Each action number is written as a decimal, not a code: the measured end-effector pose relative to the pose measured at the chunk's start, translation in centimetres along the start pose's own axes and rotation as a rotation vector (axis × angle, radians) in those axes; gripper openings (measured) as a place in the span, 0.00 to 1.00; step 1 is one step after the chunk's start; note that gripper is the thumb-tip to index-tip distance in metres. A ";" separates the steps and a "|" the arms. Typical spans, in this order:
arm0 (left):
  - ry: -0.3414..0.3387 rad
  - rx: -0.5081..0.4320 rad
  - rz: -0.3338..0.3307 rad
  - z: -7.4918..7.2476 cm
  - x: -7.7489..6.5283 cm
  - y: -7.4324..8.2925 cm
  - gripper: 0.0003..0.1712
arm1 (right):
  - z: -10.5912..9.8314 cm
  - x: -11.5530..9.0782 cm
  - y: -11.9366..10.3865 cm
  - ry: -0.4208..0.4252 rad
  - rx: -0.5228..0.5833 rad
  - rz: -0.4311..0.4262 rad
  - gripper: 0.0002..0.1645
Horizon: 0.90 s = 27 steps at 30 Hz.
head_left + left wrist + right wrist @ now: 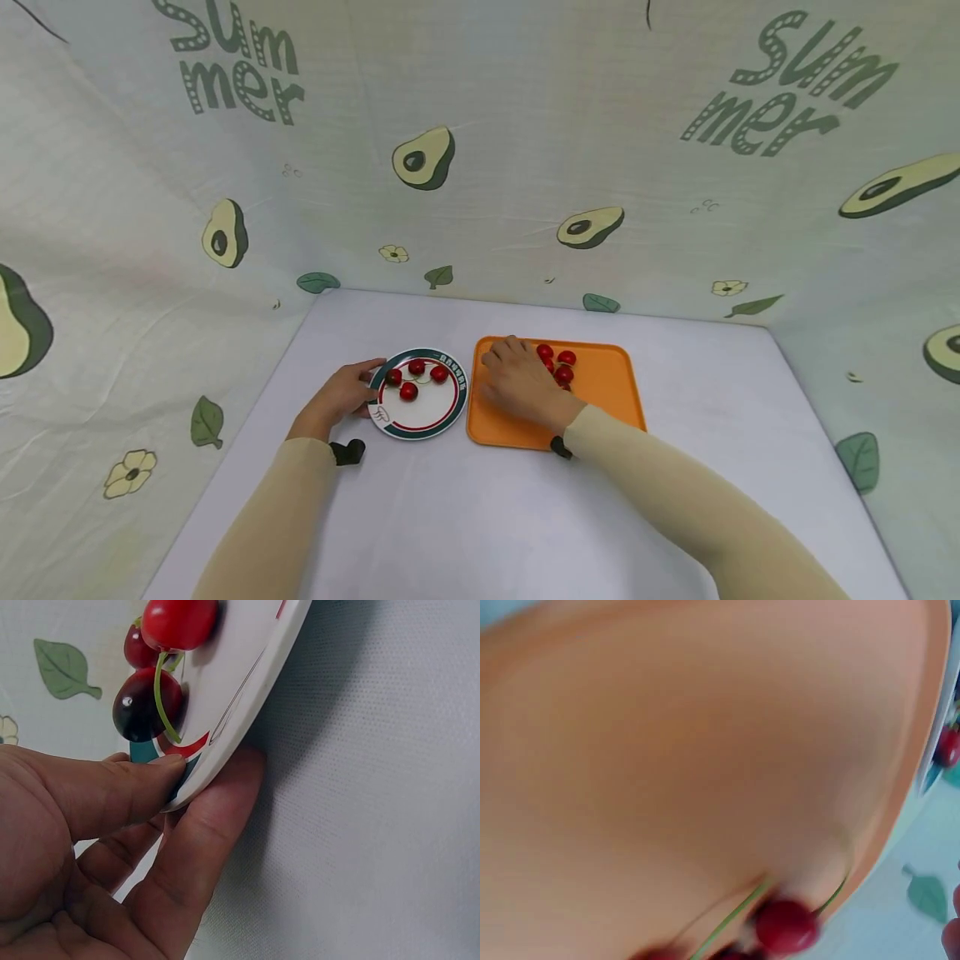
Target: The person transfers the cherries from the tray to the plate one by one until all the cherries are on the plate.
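At its left rim, my left hand pinches a white plate with a green band and red line, thumb on top and fingers beneath. Several red cherries with green stems lie on it; a dark cherry sits near the thumb in the left wrist view. My right hand is over the left part of an orange tray, beside several more cherries. Only bits of its fingers show at the right wrist view's edge; whether they hold anything is hidden.
Plate and tray stand side by side on a white-covered table. A cloth printed with avocados, leaves and lettering hangs behind and at the sides. The tray has a low raised rim.
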<state>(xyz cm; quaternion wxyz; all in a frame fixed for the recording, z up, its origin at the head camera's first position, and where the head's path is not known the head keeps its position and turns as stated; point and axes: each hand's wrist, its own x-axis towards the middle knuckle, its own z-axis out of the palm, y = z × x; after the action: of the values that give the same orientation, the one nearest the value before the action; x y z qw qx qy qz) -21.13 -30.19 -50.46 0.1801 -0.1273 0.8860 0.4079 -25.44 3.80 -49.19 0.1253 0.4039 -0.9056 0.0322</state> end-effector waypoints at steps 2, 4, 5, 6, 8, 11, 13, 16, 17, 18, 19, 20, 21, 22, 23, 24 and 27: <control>0.000 0.008 0.012 -0.1 -0.1 0.0 0.40 | -0.1 -1.1 1.2 0.012 -0.001 0.019 0.23; 0.001 0.007 0.013 0.0 -0.1 0.0 0.41 | -0.3 -2.1 2.5 0.035 0.006 0.027 0.23; 0.001 0.005 0.009 0.0 -0.1 0.0 0.41 | -0.4 -2.7 3.0 0.041 0.017 0.031 0.23; 0.002 0.000 0.004 0.0 -0.1 0.0 0.41 | -0.6 -3.2 3.6 0.044 0.025 0.034 0.23; -0.001 -0.002 0.001 0.1 -0.1 0.0 0.41 | -0.9 -4.3 4.7 0.042 0.040 0.043 0.23; -0.002 0.000 -0.006 0.1 -0.1 0.1 0.41 | -1.3 -5.7 6.1 0.023 0.060 0.062 0.24; -0.002 0.008 -0.004 0.1 -0.1 0.1 0.41 | -1.6 -6.6 6.8 0.006 0.056 0.068 0.24; 0.000 0.010 -0.011 0.1 -0.1 0.0 0.41 | -1.8 -7.7 7.8 -0.025 0.028 0.060 0.24; -0.002 0.011 -0.010 0.1 -0.1 0.0 0.41 | -1.8 -8.1 8.0 -0.035 0.013 0.055 0.24; -0.002 0.012 -0.012 0.1 0.0 0.0 0.41 | -1.7 -8.4 8.3 -0.040 0.003 0.049 0.24; -0.004 0.011 -0.015 0.1 0.0 0.0 0.41 | -1.6 -8.7 8.5 -0.044 -0.003 0.042 0.25; -0.005 0.008 -0.017 0.1 0.1 0.0 0.41 | -1.5 -9.0 8.8 -0.046 -0.007 0.037 0.25; -0.006 0.004 -0.020 0.0 0.1 0.0 0.42 | -1.3 -9.2 9.0 -0.049 -0.010 0.032 0.26; -0.007 -0.001 -0.021 0.0 0.1 0.0 0.41 | -1.1 -9.4 9.2 -0.054 -0.015 0.028 0.26; -0.008 -0.001 -0.018 0.0 0.0 0.1 0.42 | -0.9 -9.6 9.3 -0.055 -0.013 0.025 0.26; -0.007 -0.003 -0.019 0.0 0.0 0.1 0.42 | -0.8 -9.8 9.4 -0.058 -0.015 0.023 0.26; -0.008 -0.014 -0.021 0.0 -0.2 0.3 0.42 | -0.5 -10.1 9.5 -0.065 -0.013 0.022 0.25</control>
<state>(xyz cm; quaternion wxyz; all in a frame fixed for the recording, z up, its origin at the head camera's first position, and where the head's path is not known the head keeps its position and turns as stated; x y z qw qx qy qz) -21.05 -29.94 -50.15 0.1872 -0.1362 0.8809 0.4128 -25.87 17.59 -50.81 0.0983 0.3940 -0.9137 0.0144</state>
